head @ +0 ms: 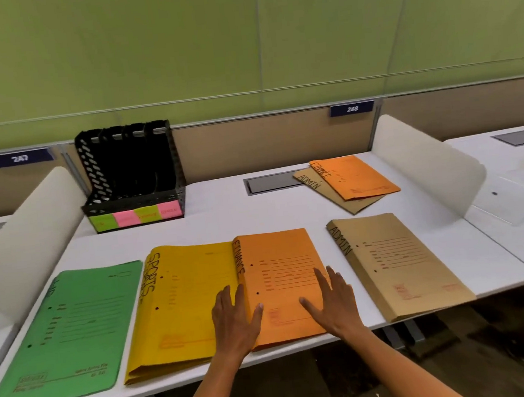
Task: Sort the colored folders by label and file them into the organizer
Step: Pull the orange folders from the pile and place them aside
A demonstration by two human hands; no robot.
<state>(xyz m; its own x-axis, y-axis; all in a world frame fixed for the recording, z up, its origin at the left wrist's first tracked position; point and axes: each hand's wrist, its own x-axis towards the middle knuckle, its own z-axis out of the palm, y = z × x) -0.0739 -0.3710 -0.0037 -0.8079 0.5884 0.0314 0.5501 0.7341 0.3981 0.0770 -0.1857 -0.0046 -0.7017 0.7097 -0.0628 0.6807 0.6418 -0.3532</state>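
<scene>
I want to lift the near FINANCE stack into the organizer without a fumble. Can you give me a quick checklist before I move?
1. Both hands on the orange FINANCE stack: ok, left hand and right hand rest flat on it.
2. Fingers gripping it: not ok, fingers lie straight.
3. Stack free of neighbours: not ok, it overlaps the yellow SPORTS stack.
4. Organizer slots empty: ok.
5. Slot labels readable: cannot tell, blurred.
6. All FINANCE folders gathered: not ok, another FINANCE folder lies farther back.

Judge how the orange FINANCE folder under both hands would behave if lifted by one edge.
The orange FINANCE folder looks like thin card lying flat, so it would probably sag. It seems light. Being unweighted on the smooth white desk, it would likely slide readily when pushed.
</scene>
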